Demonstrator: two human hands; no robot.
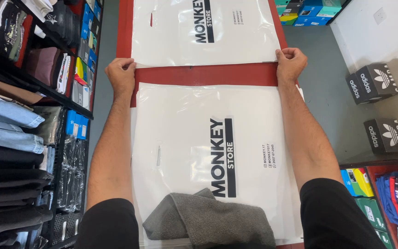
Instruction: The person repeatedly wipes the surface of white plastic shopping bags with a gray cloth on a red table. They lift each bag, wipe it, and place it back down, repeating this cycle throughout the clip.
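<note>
Two white plastic bags with black print lie on a red table (208, 75). My left hand (121, 74) grips the near left corner of the far bag (199, 34). My right hand (290, 62) pinches that bag's near right corner. Both arms stretch over the near bag (208, 152), which lies flat between them. A folded grey cloth (208, 221) rests on the near bag's closest edge.
Shelves of folded jeans and dark clothes (10, 138) stand at the left. Black shoe boxes (376, 83) sit on the grey floor at the right. Coloured boxes (360, 184) fill a shelf at lower right, and more boxes (305, 11) are stacked at the back.
</note>
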